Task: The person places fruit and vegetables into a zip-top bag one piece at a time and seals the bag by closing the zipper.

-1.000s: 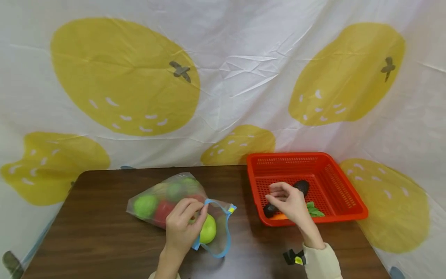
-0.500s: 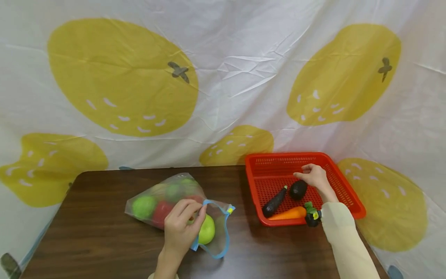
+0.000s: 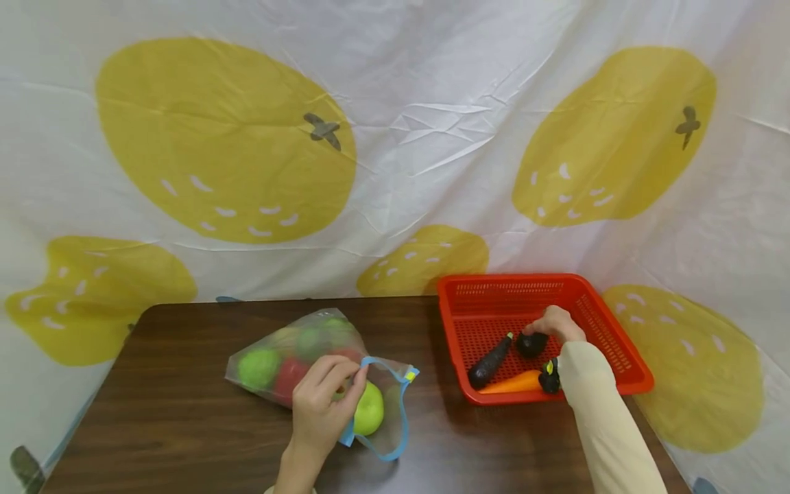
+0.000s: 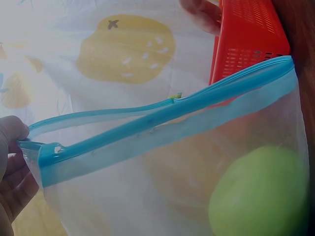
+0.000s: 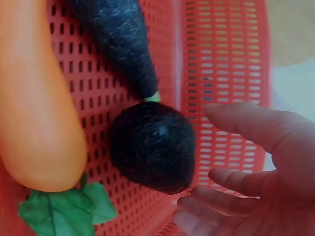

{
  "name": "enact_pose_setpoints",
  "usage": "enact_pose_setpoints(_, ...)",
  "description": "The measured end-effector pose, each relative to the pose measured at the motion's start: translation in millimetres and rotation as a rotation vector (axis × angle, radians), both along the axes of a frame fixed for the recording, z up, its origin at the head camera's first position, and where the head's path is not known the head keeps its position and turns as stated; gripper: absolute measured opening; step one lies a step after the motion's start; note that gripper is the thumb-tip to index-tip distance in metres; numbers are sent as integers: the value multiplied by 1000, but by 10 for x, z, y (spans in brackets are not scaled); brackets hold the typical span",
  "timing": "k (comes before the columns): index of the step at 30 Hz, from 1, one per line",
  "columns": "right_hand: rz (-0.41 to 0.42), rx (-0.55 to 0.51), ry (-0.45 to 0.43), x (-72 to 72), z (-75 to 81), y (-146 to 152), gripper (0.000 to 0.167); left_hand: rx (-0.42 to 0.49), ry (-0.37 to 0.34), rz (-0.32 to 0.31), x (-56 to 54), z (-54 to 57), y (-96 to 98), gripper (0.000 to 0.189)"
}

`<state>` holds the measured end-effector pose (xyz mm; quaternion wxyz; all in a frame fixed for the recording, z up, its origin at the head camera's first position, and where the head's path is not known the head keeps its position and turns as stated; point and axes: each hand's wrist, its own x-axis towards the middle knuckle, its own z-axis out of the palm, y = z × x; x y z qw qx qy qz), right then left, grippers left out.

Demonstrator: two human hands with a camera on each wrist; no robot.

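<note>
My left hand (image 3: 317, 405) pinches the blue zip edge of a see-through bag (image 4: 162, 117) by one corner, and its mouth gapes. Just inside the mouth lies a green apple (image 3: 369, 409). Deeper in the bag are several red and green fruits, blurred by the film. My right hand (image 3: 558, 322) is down in the red basket (image 3: 512, 278), over a dark, round avocado (image 5: 152, 147). In the right wrist view its thumb and fingers are spread beside the avocado, fingertips close to its lower side.
Beside the avocado in the basket lie a dark eggplant (image 3: 490, 362) with a pale green stem end and an orange carrot (image 3: 512, 383) with green leaves (image 5: 64, 214). The basket stands at the table's back right, near a lemon-print cloth (image 3: 395, 171).
My right hand has moved right from above the basket's near left side, then lowered to the avocado. The left hand keeps its hold on the bag, which stays in place.
</note>
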<state>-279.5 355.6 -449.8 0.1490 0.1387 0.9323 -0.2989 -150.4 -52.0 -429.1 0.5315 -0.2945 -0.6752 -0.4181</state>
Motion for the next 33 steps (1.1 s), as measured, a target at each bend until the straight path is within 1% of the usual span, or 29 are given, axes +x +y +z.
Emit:
enact_pose_setpoints(2, -22, -21, -31, -3, -22, 9, 33, 0, 2, 4, -1, 5, -4, 26)
enact_pose_setpoints(5, -31, -21, -62, -8, -48, 16, 36, 1, 4, 7, -3, 8, -11, 26)
enact_pose_setpoints(9, 5, 53, -78, -31, -58, 0, 46, 5, 4, -5, -8, 6, -23, 24)
enact_pose_setpoints(11, 33, 102, -85, -48, -59, -14, 46, 7, 4, -12, -11, 4, -30, 23)
enact_pose_setpoints(14, 57, 148, -103, -74, -64, -29, 46, 8, 0, -16, -12, 1, -40, 22)
enact_pose_setpoints(17, 72, 164, -121, -90, -66, -44, 48, 7, -6, -16, -7, 3, -48, 22)
enact_pose_setpoints(20, 77, 164, -131, -99, -70, -51, 49, 6, -11, -20, -5, 4, -56, 21)
enact_pose_setpoints(23, 70, 157, -131, -104, -84, -58, 46, 6, -13, -24, -5, 1, -62, 21)
enact_pose_setpoints(25, 52, 145, -142, -109, -100, -59, 44, 8, -11, -24, -7, -4, -64, 22)
enact_pose_setpoints(30, -7, 105, -174, -110, -133, -56, 48, 10, -3, -16, -7, -12, -60, 23)
enact_pose_setpoints(33, 3, 98, -142, -109, -137, -42, 48, 10, -3, -9, -6, -13, -66, 24)
